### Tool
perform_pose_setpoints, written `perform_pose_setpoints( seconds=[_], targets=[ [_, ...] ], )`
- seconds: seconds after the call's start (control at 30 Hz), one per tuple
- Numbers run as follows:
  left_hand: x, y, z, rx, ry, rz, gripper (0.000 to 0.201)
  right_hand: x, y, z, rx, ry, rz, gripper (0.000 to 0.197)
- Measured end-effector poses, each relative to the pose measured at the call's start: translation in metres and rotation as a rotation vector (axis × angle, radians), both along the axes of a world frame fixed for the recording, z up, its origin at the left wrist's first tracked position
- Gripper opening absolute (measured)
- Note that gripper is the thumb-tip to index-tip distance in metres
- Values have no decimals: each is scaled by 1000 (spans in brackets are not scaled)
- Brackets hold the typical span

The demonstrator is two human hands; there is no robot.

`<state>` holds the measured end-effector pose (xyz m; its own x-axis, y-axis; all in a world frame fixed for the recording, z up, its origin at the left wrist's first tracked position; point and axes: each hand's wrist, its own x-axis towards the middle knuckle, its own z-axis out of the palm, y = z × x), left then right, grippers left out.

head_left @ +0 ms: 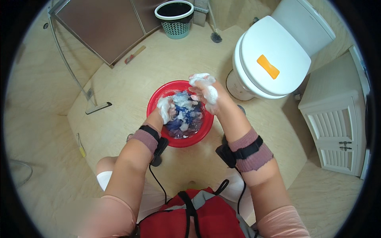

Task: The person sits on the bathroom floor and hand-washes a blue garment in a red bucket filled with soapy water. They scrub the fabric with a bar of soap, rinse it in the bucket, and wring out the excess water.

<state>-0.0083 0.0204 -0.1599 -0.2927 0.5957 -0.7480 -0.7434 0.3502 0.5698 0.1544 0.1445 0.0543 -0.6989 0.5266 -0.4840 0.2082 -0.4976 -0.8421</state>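
A round red basin (200, 138) stands on the floor in front of me, holding wet blue and pale cloth (186, 113) in soapy water with lumps of foam. My left hand (166, 109), its back white with lather, is inside the basin's left side; its fingers curl onto the cloth, partly hidden by suds. Above the far right rim, my right hand (205, 91) is also thick with foam. Its fingers are apart and hold nothing.
A white toilet with an orange object (268, 66) on its closed lid (278, 43) stands at right, beside a louvred white cabinet (333, 119). Behind are a green basket (175, 29) and a toilet brush (216, 37). A squeegee (98, 108) stands left; a wooden-handled brush (135, 54) lies beyond.
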Motion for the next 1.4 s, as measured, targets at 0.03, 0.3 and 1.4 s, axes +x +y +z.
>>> perform_pose_setpoints(
  seconds=[0.03,0.3,1.4],
  targets=[
    [8,3,-18,-25,-29,15,19,4,2,1,-9,39,2,28],
    [75,23,-125,-156,56,-46,15,22,4,10,-4,131,-25,26],
    [75,-40,283,718,558,22,29,4,-20,-11,509,-130,486,53]
  ],
)
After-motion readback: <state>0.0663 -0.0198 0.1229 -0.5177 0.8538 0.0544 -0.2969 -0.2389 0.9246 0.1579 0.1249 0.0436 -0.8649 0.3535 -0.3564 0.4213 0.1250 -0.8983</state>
